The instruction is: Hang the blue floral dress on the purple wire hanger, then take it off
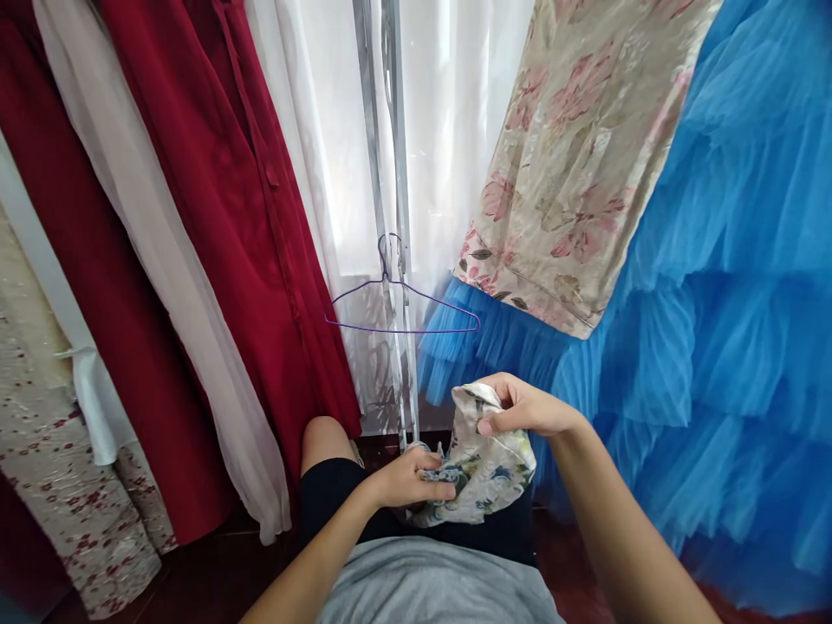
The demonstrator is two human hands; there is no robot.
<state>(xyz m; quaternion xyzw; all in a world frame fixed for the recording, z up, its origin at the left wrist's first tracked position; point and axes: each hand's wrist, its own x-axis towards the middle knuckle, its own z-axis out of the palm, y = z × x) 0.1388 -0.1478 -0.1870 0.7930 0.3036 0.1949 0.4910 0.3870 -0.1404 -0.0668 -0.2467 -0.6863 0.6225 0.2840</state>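
Note:
A bunched piece of floral fabric [497,477], off-white with blue, green and yellow print, hangs between my two hands above my lap. My left hand [416,478] pinches its lower left part, thumb on top. At its upper edge, my right hand [520,407] grips the cloth between thumb and fingers. Whether it is a garment or a loose cloth I cannot tell, as it is crumpled. Just beyond my hands, a thin purple wire hanger [403,331] hangs with nothing on it, in front of a metal pole [398,173].
Dark red dresses [214,173] and pale sheer fabric [162,260] hang on the left. To the right are a beige floral garment [578,165] and a layered blue tulle gown [728,347]. Behind the pole is a white curtain [331,113]. The floor [214,572] is dark reddish.

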